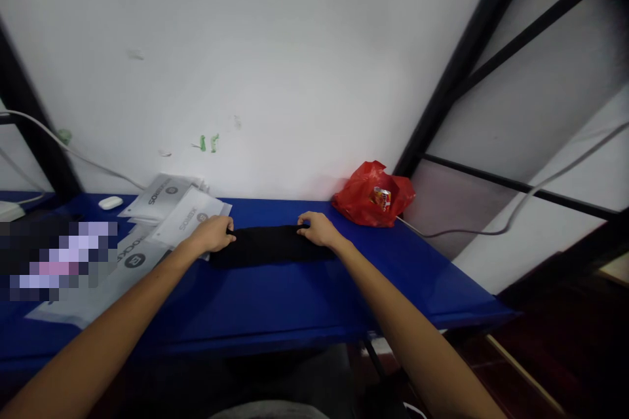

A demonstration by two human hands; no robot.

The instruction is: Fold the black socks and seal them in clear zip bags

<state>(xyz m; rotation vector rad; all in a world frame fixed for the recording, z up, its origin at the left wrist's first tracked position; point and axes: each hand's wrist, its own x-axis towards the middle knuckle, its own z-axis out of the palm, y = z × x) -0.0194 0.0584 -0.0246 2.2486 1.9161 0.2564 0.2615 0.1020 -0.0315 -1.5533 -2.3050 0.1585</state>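
Observation:
A black folded cloth (269, 245) lies flat on the blue table (295, 301), near the white wall. My left hand (215, 233) pinches the cloth's left end, fingers closed on its edge. My right hand (317, 229) grips the cloth's right end the same way. Both arms reach forward from the bottom of the view.
Several grey-white printed plastic bags (181, 213) lie left of the cloth. A red plastic bag (373, 195) sits at the back right by a black metal frame (442, 91). A small white device (111, 202) and grey cables (491, 232) are near the wall. The table edge drops off at right.

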